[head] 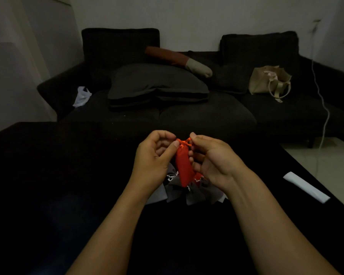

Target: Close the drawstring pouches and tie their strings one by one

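Forearms are coming in from the near edge, meeting over the middle of the dark table (48, 165). I'm holding the red pouch (184, 165) up off the table between both hands, long axis roughly upright, gathered mouth at the top, body hanging down toward the pile.

My left hand (155, 155) is pinching one end of the orange string (184, 142) between thumb and forefinger at the neck's left side. My right hand (213, 157) is pinching the other end just right of the neck, lower fingers curled against the pouch body. Both are clenched on string, neither free.

Key relation: the knot is sitting right between the two pinches, at the pouch's top end, both hands about equally close. So the tightening pull should run sideways, hands parting left and right, across the pouch's long axis. Looks mid-tie to me; can't tell whether the knot is seated.

The grey pouches (193, 192) with white cords are lying heaped directly below, near the table's centre. A white strip (306, 187) is lying by the right edge.
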A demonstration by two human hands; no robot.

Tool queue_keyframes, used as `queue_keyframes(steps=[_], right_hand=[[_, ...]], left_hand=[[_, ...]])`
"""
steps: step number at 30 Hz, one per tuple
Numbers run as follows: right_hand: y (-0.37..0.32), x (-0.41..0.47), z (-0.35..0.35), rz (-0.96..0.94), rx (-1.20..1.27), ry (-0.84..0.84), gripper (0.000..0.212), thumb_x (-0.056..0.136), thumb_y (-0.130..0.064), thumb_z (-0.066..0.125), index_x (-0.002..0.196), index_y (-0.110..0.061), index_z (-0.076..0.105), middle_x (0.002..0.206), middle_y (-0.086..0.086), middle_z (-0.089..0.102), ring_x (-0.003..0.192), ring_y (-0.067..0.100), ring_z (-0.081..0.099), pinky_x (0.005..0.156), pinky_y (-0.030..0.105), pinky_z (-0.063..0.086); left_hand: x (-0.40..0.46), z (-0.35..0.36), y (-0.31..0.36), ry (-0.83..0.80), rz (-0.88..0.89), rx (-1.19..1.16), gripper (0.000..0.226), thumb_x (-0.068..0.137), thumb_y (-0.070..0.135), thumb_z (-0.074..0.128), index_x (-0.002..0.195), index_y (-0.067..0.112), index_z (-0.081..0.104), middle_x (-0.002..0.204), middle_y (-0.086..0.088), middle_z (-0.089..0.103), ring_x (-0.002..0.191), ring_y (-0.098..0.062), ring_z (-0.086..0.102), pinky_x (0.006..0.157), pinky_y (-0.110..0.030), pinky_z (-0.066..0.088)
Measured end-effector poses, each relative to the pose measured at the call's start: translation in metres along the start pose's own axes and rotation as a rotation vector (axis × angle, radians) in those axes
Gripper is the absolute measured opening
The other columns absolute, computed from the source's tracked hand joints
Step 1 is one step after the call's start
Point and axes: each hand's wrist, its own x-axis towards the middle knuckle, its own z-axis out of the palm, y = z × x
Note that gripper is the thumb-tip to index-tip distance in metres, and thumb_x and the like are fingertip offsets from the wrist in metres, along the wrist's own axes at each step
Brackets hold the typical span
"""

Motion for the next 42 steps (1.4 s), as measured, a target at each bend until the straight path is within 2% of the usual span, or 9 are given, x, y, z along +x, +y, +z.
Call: queue_keyframes(steps=[4, 18, 22, 24, 27, 31, 36, 39, 42], right_hand=[[-0.001, 0.002, -0.004, 0.026, -0.027, 0.028, 0.02, 0.095, -0.022, 0.061, 0.077, -0.014, 0.064, 0.071, 0.002, 0.058, 0.062, 0.01, 0.055, 0.057, 0.023, 0.049], [0.003, 0.005, -0.002, -0.166, -0.196, 0.117, 0.032, 0.097, -0.02, 0.059, 0.065, -0.014, 0.061, 0.06, 0.003, 0.055, 0.056, 0.011, 0.048, 0.052, 0.021, 0.04], [0.001, 0.005, -0.013, -0.199, -0.473, 0.053, 0.028, 0.096, -0.038, 0.059, 0.091, -0.014, 0.071, 0.084, 0.002, 0.067, 0.077, 0.012, 0.06, 0.066, 0.026, 0.049], [-0.001, 0.003, -0.022, -0.091, -0.563, -0.069, 0.035, 0.088, -0.05, 0.062, 0.108, -0.022, 0.069, 0.103, 0.0, 0.071, 0.094, 0.014, 0.066, 0.077, 0.031, 0.052], [0.004, 0.002, -0.031, 0.027, -0.62, -0.222, 0.031, 0.088, -0.03, 0.069, 0.113, -0.013, 0.07, 0.107, 0.014, 0.073, 0.095, 0.027, 0.069, 0.081, 0.036, 0.056], [0.02, 0.014, -0.032, 0.046, -0.738, -0.132, 0.012, 0.087, -0.014, 0.072, 0.087, -0.002, 0.071, 0.077, 0.012, 0.066, 0.07, 0.019, 0.058, 0.063, 0.025, 0.049], [0.043, 0.024, -0.025, 0.237, -0.854, -0.129, 0.021, 0.086, -0.015, 0.074, 0.068, -0.011, 0.064, 0.066, 0.003, 0.063, 0.056, 0.008, 0.06, 0.052, 0.022, 0.05], [0.05, 0.031, -0.025, 0.176, -1.174, -0.057, 0.021, 0.081, -0.023, 0.079, 0.067, -0.015, 0.065, 0.067, 0.0, 0.065, 0.063, 0.01, 0.062, 0.061, 0.026, 0.051], [0.061, 0.033, -0.02, 0.096, -1.432, 0.013, 0.027, 0.07, -0.031, 0.087, 0.078, -0.018, 0.065, 0.08, 0.0, 0.068, 0.077, 0.016, 0.066, 0.068, 0.028, 0.052]], left_hand=[[-0.002, -0.001, -0.001, 0.002, 0.084, 0.085, 0.014, 0.089, 0.008, 0.069, 0.096, 0.019, 0.075, 0.088, 0.002, 0.076, 0.086, -0.01, 0.073, 0.079, -0.026, 0.058], [0.0, 0.003, 0.001, 0.14, 0.001, 0.048, 0.009, 0.091, 0.009, 0.067, 0.093, 0.01, 0.076, 0.086, -0.004, 0.076, 0.078, -0.013, 0.074, 0.067, -0.022, 0.058], [0.001, -0.001, 0.0, 0.083, -0.062, -0.046, 0.011, 0.092, 0.005, 0.065, 0.091, 0.012, 0.074, 0.083, -0.005, 0.075, 0.076, -0.012, 0.073, 0.065, -0.021, 0.057], [-0.002, -0.005, -0.001, 0.042, -0.075, -0.048, 0.013, 0.092, 0.006, 0.064, 0.089, 0.015, 0.072, 0.076, 0.001, 0.074, 0.069, -0.005, 0.07, 0.06, -0.017, 0.054], [-0.005, -0.007, -0.002, -0.054, -0.131, 0.003, 0.012, 0.095, 0.008, 0.06, 0.097, 0.012, 0.071, 0.077, 0.0, 0.072, 0.061, 0.0, 0.065, 0.054, -0.014, 0.05], [-0.001, -0.015, -0.007, -0.177, -0.425, 0.035, 0.017, 0.098, 0.028, 0.057, 0.11, 0.018, 0.065, 0.092, -0.003, 0.068, 0.075, -0.009, 0.067, 0.061, -0.024, 0.057], [0.0, -0.023, -0.035, -0.306, -0.426, 0.372, 0.048, 0.077, 0.0, 0.079, 0.12, 0.01, 0.061, 0.091, -0.008, 0.071, 0.082, -0.015, 0.069, 0.075, -0.031, 0.058], [0.002, -0.018, -0.048, -0.31, -0.411, 0.552, 0.038, 0.074, 0.003, 0.083, 0.104, 0.017, 0.064, 0.077, 0.001, 0.07, 0.071, -0.007, 0.067, 0.074, -0.025, 0.056], [-0.001, -0.013, -0.062, -0.297, -0.374, 0.766, 0.038, 0.065, 0.014, 0.09, 0.089, 0.027, 0.062, 0.081, 0.002, 0.072, 0.078, -0.012, 0.07, 0.081, -0.035, 0.058]])
